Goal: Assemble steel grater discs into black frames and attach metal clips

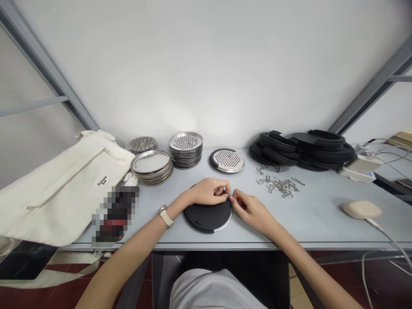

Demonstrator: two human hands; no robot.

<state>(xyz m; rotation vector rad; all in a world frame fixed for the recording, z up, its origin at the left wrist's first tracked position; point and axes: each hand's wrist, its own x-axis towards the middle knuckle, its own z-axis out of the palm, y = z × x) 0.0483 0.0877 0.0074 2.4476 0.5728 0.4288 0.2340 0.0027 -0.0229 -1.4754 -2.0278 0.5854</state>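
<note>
A round black disc with a metal rim (207,216) lies flat on the grey table in front of me. My left hand (210,191), with a watch on the wrist, rests on the disc's far edge with its fingers curled in a pinch. My right hand (247,208) meets it at the disc's right edge, fingers pinched too. Between the fingertips sits a small metal part, too small to name. A pile of small metal hooks (280,184) lies just beyond my right hand.
At the back stand stacks of perforated metal discs (186,149), plain metal plates (152,166), one assembled grater disc (227,160) and a heap of black rubber rings (302,149). A white cloth bag (61,184) lies left, a beige mouse (361,209) right.
</note>
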